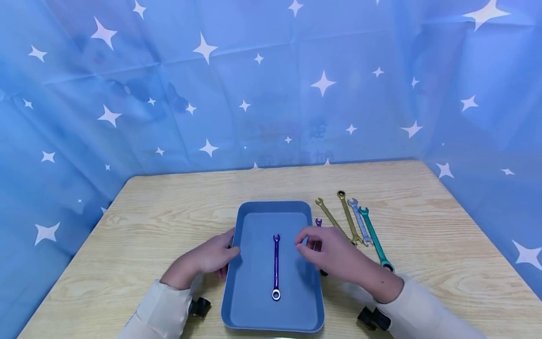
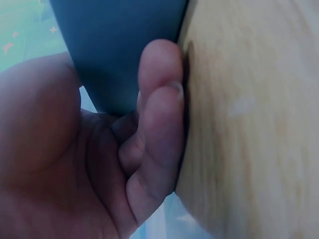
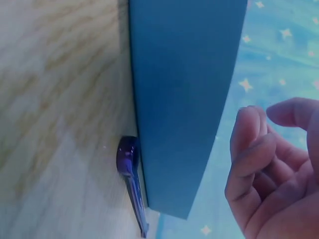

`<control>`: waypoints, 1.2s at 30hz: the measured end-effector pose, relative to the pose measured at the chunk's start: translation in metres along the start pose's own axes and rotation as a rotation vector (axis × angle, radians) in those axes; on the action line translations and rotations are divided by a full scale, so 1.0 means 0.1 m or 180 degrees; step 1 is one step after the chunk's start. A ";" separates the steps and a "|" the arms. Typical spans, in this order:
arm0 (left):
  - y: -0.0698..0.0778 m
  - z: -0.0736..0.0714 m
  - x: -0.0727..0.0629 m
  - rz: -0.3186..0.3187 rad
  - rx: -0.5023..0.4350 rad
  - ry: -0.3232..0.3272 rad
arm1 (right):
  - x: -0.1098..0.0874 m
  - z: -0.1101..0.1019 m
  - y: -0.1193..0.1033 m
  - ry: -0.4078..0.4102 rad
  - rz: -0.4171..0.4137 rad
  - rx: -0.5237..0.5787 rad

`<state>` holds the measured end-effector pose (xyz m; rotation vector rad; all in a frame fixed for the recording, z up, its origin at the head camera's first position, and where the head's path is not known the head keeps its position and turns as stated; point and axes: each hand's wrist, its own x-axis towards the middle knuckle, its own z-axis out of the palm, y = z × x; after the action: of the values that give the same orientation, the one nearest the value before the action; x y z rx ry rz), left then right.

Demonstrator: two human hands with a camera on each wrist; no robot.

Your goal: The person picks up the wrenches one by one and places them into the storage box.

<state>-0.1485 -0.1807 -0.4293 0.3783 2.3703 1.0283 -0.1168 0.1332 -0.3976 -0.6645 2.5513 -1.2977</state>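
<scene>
Centrally, head cam: purple wrench [image 1: 276, 263] in blue tray [image 1: 254, 301]; L hand [image 1: 214, 254] grips tray edge, R hand [image 1: 329, 249] w/ nothing, narrow pinch gap. L wrist cam: if grip slackens, tray might slide. R wrist cam: 2nd wrench [image 3: 128, 159] beside tray; a bump might shove it.

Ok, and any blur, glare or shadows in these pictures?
Head view: fairly sharp, with a soft shadow in the tray near the right hand; left wrist: dim, grain on the table looks soft; right wrist: soft too, small glints on the purple wrench beside the tray.
</scene>
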 end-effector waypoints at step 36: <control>0.02 -0.01 0.00 -0.0008 0.0010 0.0014 | 0.06 -0.22 0.37 0.0118 0.0617 -0.1255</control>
<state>-0.1486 -0.1803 -0.4273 0.3745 2.3759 1.0256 -0.1411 0.1651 -0.4149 -0.4431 2.8459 -0.7598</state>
